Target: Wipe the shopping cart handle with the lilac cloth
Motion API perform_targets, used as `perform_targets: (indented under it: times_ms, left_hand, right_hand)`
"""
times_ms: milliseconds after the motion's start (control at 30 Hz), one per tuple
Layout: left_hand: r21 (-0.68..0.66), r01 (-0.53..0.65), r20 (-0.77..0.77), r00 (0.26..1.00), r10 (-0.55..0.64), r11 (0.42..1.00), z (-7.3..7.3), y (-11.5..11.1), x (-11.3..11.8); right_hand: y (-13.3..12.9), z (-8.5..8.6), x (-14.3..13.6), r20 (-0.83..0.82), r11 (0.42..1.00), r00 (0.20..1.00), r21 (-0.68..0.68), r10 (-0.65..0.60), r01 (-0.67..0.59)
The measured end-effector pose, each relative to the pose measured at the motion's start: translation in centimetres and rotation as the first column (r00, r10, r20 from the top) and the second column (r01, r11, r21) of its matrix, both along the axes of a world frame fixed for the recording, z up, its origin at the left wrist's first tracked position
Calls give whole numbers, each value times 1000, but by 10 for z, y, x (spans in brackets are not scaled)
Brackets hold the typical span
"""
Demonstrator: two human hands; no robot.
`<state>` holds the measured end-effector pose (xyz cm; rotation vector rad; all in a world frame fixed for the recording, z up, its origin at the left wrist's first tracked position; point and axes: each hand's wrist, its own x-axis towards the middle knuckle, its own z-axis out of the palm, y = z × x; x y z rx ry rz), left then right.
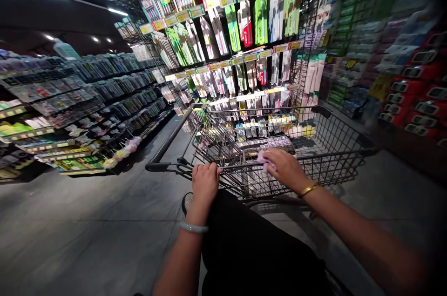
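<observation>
In front of me stands a black wire shopping cart (pixel 331 158), its side toward me and its push handle (pixel 171 140) on the left. My left hand (pixel 205 179) is closed around the near top rail of the cart. Farther right, my right hand (pixel 284 168) grips a crumpled light-purple cloth (pixel 263 158) against the same rail. Inside the basket, beyond my hands, is a pale purple item (pixel 277 142), whose kind I cannot make out.
A lit rack of packaged toothbrushes (pixel 244 21) rises behind the cart. Shelves of small packaged goods (pixel 115 82) line the left aisle. Red boxes (pixel 407 86) are stacked at right, blurred. My black-clad leg (pixel 251 240) is close to the cart, over a grey floor (pixel 115 231).
</observation>
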<state>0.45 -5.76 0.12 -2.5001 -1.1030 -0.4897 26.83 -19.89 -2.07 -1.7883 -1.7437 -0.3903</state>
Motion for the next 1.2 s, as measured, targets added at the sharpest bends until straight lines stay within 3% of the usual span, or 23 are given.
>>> perform_targets:
  times_ms: [67, 167, 267, 333, 433, 567, 667, 833, 1033, 1200]
  left_hand:
    - [-5, -6, 12, 1000, 6, 1000, -1, -5, 0]
    - [-7, -22, 30, 999, 22, 1000, -2, -9, 1]
    - [-8, -25, 27, 999, 25, 1000, -2, -10, 3]
    - [-7, -26, 19, 999, 26, 1000, -1, -8, 4]
    - [-9, -30, 24, 999, 30, 1000, 0, -7, 6]
    - [-22, -30, 28, 999, 31, 999, 2, -7, 5]
    - [-25, -5, 1, 1000, 5, 1000, 3, -6, 0]
    - [-13, 41, -48, 998, -42, 999, 2, -7, -7]
    - [-31, 76, 50, 996, -75, 997, -7, -9, -9]
    - [40, 188, 254, 948, -192, 981, -18, -13, -9]
  right_hand:
    - [-22, -8, 31, -6, 1000, 1000, 15, -24, 24]
    - [-51, -20, 72, -50, 981, 987, 119, -150, 155]
    - [-53, -20, 72, -98, 942, 954, 162, -283, 295]
    - [-36, -11, 46, -117, 938, 941, 108, -316, 328]
    - [4, 9, -21, -148, 989, 979, 31, -137, 143]
    - [59, 31, -107, -101, 998, 995, -54, 7, -13]
    - [81, 37, -134, -52, 991, 997, -117, 60, -66]
    - [69, 28, -107, -57, 981, 984, -89, 169, -174]
    - [40, 4, -67, -6, 994, 994, 18, 109, -109]
    - [34, 13, -63, -85, 999, 996, 0, 36, -36]
